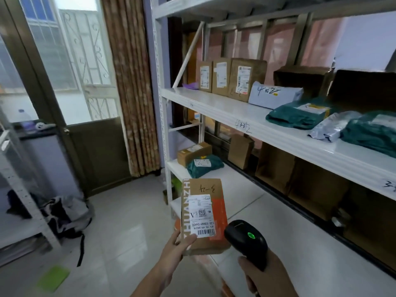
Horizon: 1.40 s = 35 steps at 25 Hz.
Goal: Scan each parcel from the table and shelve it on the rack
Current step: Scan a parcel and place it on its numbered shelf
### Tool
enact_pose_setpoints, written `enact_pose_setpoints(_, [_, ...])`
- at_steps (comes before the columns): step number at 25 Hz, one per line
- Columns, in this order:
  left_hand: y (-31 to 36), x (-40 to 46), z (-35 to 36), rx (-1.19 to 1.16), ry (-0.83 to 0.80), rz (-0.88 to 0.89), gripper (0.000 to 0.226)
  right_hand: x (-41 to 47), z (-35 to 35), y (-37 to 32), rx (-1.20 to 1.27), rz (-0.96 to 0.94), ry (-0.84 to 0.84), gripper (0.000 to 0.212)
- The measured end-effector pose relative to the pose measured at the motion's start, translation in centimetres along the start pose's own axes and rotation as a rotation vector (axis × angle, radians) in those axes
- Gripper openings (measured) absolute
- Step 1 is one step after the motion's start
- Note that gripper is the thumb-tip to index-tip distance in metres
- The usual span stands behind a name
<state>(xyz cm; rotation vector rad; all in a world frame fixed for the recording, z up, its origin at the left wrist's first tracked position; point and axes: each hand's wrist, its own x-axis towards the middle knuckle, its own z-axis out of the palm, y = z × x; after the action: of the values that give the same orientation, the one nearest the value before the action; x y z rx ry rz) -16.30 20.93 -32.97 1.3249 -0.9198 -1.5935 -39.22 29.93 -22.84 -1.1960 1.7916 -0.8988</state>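
White rack (252, 123) shelving is carrying parcels; left hand (177, 245) is gripping a cardboard parcel (203, 213), right hand (267, 273) clasping a scanner (246, 239).

Hands hold parcel (203, 215) and scanner (246, 241) beside rack (235, 112).

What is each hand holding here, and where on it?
Left hand grips the cardboard parcel at its lower left corner; right hand grips the scanner by its handle.

Both hands forward (grips closed).
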Motion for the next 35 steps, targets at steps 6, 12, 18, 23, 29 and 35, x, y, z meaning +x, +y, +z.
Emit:
enact_pose_setpoints(6, [2.5,9.2,-3.3,0.051,-0.062,-0.058,0.081,8.1,3.8,-3.6,-0.068,0.037,-0.056,0.011])
enact_pose_setpoints(12, [5.3,20.7,-7.5,0.134,-0.149,-0.084,0.102,14.6,8.9,-7.9,-0.020,0.097,0.012,0.007])
enact_pose_setpoints(18, [6.9,31.6,-8.3,0.199,-0.238,-0.128,0.111,20.5,11.6,-11.1,-0.028,0.185,0.089,0.004])
enact_pose_setpoints(23, [8.7,39.5,-5.3,0.227,-0.293,-0.188,0.113,26.9,11.2,-11.5,-0.022,0.208,0.171,0.004])
enact_pose_setpoints(29, [10.1,49.0,-1.9,0.257,-0.409,-0.197,0.071,34.1,10.8,-11.2,-0.003,0.261,0.255,0.007])
enact_pose_setpoints(35, [9.2,59.1,-1.1,0.243,-0.455,-0.269,0.085,39.1,11.5,-12.0,-0.002,0.351,0.326,0.013])
